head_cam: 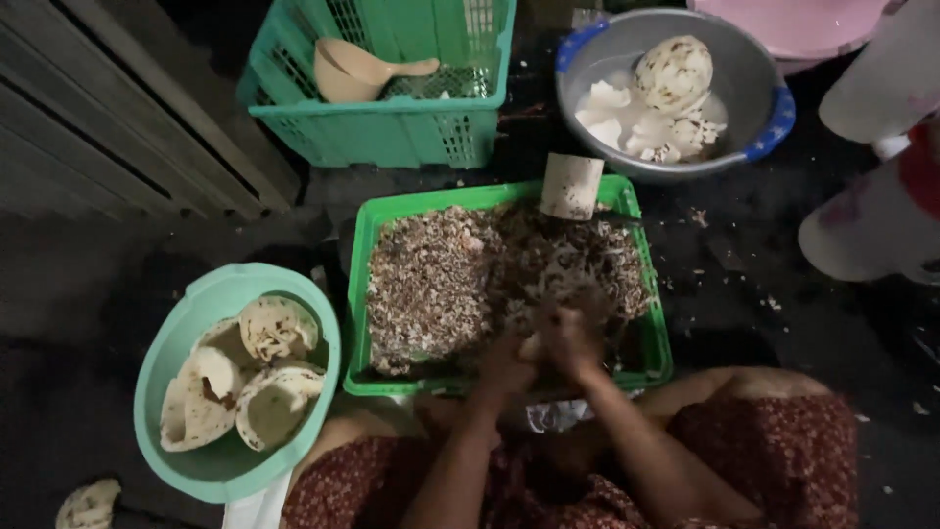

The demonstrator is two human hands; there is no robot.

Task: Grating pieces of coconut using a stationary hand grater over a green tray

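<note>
My left hand [506, 364] and my right hand [573, 341] are pressed together over the near edge of a green tray [358, 294] that is full of brown and white coconut shavings [460, 274]. Both hands close around a pale piece of coconut [532, 345] between them; motion blur hides the details of the grip. A teal basin [166, 362] with several peeled coconut halves [264, 392] stands to my left. A steel bowl [754, 73] at the far right holds a whole peeled coconut [672, 73] and white pieces.
A green crate [392, 127] with a beige scoop [357, 69] stands behind the tray. A pale cylindrical block [571, 184] rests on the tray's far rim. One coconut piece [88, 504] lies on the dark floor at lower left. White containers [871, 216] stand at the right.
</note>
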